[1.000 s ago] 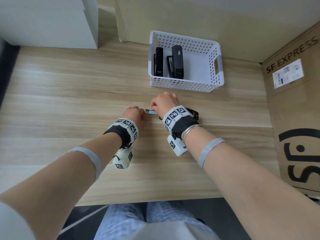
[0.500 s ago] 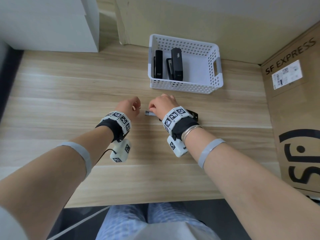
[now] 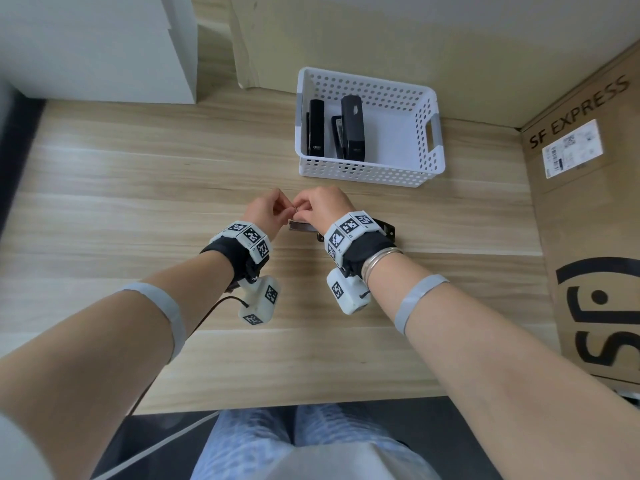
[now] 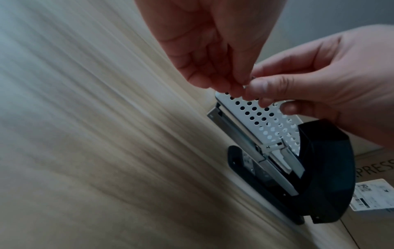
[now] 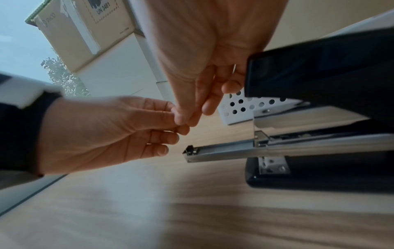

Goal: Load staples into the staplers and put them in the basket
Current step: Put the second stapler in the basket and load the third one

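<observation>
Looking down from the head camera, the white perforated plastic basket (image 3: pixel 429 157) holds two black staplers (image 3: pixel 352 128) lying side by side, while nearer on the pale wooden table (image 3: pixel 138 188) the left hand (image 3: pixel 265 211) and right hand (image 3: pixel 320 206) meet, fingertips pinching a thin silvery strip of staples (image 3: pixel 294 210) above an open black stapler (image 3: pixel 382 227). From the left wrist, both hands' fingers pinch together over that stapler's bare metal magazine (image 4: pixel 241 133). From the right wrist, the same pinch hangs just above the magazine's front end, the lid raised.
</observation>
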Tool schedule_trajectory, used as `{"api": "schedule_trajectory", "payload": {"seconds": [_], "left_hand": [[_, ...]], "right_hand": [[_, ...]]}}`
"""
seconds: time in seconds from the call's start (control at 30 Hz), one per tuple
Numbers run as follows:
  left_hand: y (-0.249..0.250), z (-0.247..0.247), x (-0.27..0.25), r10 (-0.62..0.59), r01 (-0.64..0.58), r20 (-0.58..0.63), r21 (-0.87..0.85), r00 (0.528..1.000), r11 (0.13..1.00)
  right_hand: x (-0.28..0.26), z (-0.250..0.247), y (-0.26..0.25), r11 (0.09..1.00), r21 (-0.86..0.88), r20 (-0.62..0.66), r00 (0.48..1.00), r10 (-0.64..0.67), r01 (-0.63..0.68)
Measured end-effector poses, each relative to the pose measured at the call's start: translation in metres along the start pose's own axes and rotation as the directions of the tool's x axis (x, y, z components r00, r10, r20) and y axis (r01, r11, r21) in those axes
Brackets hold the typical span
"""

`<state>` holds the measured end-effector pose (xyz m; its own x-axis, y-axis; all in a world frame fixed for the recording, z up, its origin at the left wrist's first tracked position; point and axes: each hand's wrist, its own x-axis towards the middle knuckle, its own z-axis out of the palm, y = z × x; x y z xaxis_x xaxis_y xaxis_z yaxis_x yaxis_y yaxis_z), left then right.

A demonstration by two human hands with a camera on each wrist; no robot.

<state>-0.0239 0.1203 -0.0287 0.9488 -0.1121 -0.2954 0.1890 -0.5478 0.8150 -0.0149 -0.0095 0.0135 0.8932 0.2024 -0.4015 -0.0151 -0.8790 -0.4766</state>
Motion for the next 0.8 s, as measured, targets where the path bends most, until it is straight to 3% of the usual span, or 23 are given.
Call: {"api": "schedule_trajectory", "payload": {"seconds": [0.13, 0.37, 0.53, 0.8], "left_hand": [[-0.001, 0.001, 0.001, -0.018, 0.018, 0.016, 0.016, 1.000, 1.000], [-0.011, 0.001, -0.002, -0.082, 0.074, 0.029, 0.204, 0.996, 0.976], [-0.014, 0.002, -0.005, -0.116, 0.074, 0.114, 0.321, 0.987, 0.944], [-0.015, -0.001, -0.006, -0.125, 0.076, 0.137, 0.318, 0.983, 0.945]], "right_hand": [[-0.002, 0.000, -0.002, 0.999, -0.028, -0.035, 0.999, 0.033, -0.034], [-0.006, 0.008, -0.008, 0.926, -0.377, 0.012, 1.000, -0.013, 0.016], [-0.005, 0.014, -0.014, 0.909, -0.416, 0.008, 1.000, -0.011, 0.013], [-0.003, 0.014, -0.025, 0.907, -0.420, 0.016, 1.000, 0.016, -0.008]]}}
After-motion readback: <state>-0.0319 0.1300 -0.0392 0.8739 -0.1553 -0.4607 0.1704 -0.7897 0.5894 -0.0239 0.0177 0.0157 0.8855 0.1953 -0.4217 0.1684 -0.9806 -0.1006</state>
